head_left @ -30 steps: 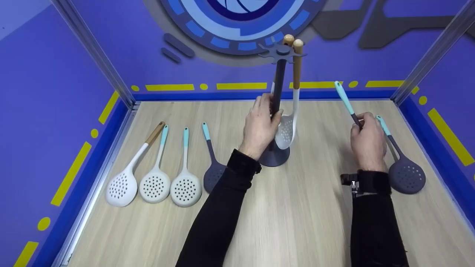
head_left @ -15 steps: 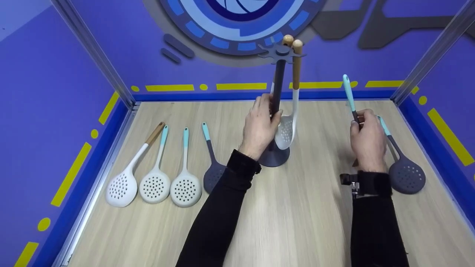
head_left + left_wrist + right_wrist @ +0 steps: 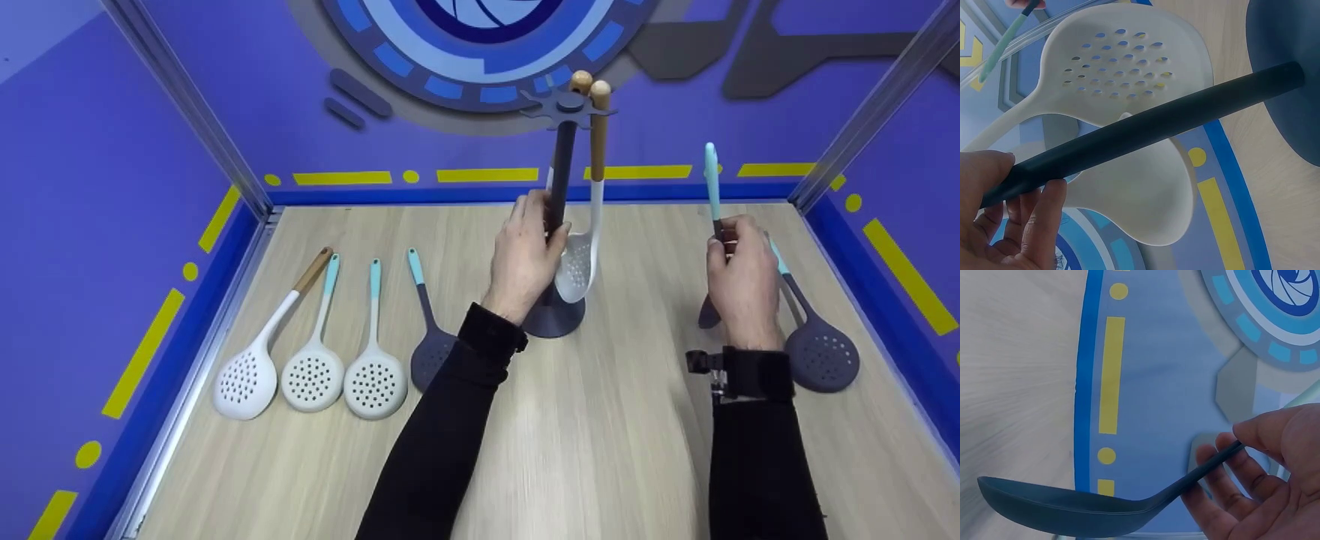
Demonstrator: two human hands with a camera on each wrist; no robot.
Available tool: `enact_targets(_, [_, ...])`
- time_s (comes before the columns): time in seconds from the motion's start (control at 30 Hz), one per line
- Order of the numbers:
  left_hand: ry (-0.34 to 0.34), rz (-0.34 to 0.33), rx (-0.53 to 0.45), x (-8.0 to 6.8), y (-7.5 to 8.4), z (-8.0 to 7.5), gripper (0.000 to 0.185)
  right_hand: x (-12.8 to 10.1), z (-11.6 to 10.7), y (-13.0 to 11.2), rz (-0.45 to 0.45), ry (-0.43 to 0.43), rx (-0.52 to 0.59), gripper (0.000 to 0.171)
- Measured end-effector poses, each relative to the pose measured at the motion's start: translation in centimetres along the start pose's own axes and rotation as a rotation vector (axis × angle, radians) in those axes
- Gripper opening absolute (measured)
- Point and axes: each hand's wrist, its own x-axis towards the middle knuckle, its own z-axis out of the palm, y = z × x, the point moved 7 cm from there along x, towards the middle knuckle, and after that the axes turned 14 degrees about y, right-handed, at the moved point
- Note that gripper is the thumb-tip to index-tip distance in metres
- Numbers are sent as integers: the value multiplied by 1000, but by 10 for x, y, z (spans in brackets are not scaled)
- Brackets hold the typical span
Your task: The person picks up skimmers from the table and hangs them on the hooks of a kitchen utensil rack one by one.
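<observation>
My left hand (image 3: 525, 251) grips the dark upright pole (image 3: 564, 169) of a utensil stand, thumb and fingers around it. Hanging behind the pole are a white skimmer (image 3: 1117, 62) with a wooden handle and a white ladle (image 3: 1151, 191) without visible holes. To the right, above the table, my right hand (image 3: 744, 281) pinches the dark shaft of a ladle (image 3: 1061, 506) with a turquoise handle. Its handle points up and its bowl hangs low, seen edge-on, so any holes cannot be told. The stand's hook ring (image 3: 566, 105) has several arms.
On the left of the table (image 3: 600, 465) lie a wooden-handled white skimmer (image 3: 245, 382), two pale skimmers (image 3: 313, 376) with turquoise handles and a dark skimmer (image 3: 431, 352), partly behind my left sleeve. Another dark skimmer (image 3: 823, 356) lies at the right. Blue panels enclose the back and sides.
My right hand has turned the ladle: its handle swung from leaning left to nearly upright and rose slightly, and the bowl's edge came into view below the hand. My left hand stays put.
</observation>
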Motion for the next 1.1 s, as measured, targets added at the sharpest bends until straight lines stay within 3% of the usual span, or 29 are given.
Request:
enact_targets(0.6, [-1,0,-2,0,-1,1,43,-2,-9,-30,-7,-11,51,36])
enact_targets(1.1, [-5,1,22,0,0,0,42,-5,-15,-55,-68,4,73,31])
